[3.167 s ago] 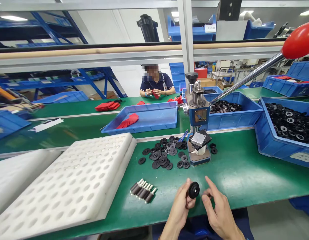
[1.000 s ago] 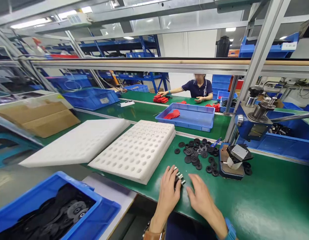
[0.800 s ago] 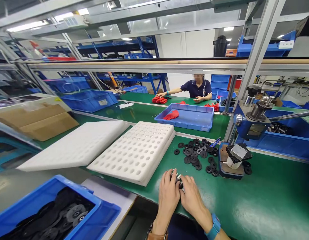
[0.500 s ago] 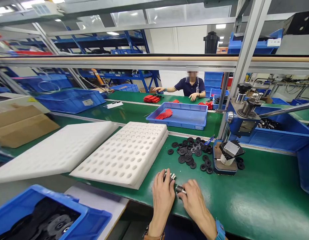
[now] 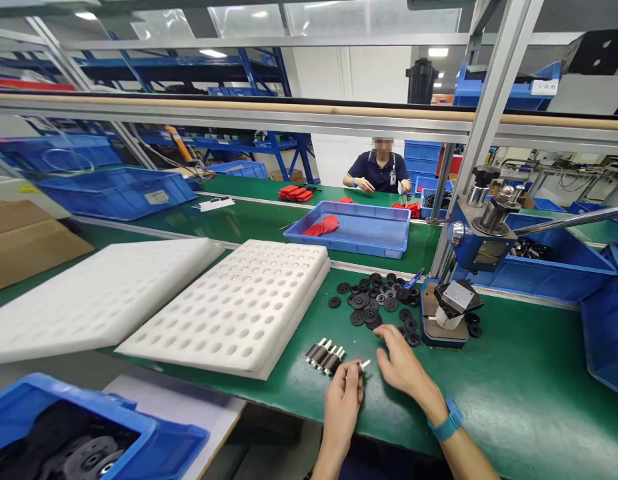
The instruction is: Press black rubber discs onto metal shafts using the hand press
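Observation:
My left hand (image 5: 343,398) is closed around a small black pin with a white tip (image 5: 363,365), held near the front of the green bench. A short row of the same black pins (image 5: 325,355) lies just left of it. My right hand (image 5: 403,363) hovers with fingers spread, reaching toward a scatter of black round discs (image 5: 376,303). It holds nothing. A blue hand press (image 5: 481,243) with a small fixture block (image 5: 451,308) stands right of the discs.
Two white foam trays, one with round holes (image 5: 233,303) and one plain (image 5: 93,293), lie at left. Blue bins sit at lower left (image 5: 153,437), behind (image 5: 356,230) and at right (image 5: 606,320). A person works at the far bench (image 5: 379,172).
My left hand has lifted one pin away from the row. My right hand let go of the pins and moved up toward the black discs. The view shifted slightly right.

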The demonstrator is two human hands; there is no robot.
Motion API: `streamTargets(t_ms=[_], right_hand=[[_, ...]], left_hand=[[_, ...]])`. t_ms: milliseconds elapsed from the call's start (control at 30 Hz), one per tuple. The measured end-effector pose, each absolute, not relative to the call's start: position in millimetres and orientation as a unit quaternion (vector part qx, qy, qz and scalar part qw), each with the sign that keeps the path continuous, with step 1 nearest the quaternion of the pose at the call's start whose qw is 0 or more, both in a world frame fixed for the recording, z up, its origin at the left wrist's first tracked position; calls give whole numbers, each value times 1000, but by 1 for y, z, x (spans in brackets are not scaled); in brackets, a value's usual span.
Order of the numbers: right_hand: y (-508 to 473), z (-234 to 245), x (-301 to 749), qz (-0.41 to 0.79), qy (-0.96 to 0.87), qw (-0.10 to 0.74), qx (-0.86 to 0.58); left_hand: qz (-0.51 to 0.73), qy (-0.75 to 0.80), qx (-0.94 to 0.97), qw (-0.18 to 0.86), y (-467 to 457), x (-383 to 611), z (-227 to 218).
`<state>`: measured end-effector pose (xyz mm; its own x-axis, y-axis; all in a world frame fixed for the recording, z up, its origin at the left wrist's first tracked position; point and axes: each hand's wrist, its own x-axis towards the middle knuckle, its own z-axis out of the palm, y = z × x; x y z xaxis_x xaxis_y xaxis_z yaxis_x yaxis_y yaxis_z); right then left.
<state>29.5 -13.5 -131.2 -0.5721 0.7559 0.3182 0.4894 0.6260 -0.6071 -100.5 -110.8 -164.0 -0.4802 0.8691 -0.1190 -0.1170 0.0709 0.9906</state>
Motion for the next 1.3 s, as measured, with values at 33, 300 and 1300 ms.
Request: streamTargets(t_ms=[33, 300, 1300], right_hand=[[-5, -133, 22, 220, -851, 288, -380], [22, -147, -17, 144, -854, 238, -440], [-66, -125, 105, 648, -391, 489, -433]], left_hand=[[620, 596, 282, 425, -113, -100, -162], [642, 554, 257, 463, -122, -101, -145], [581, 480, 347, 558, -119, -45, -139]])
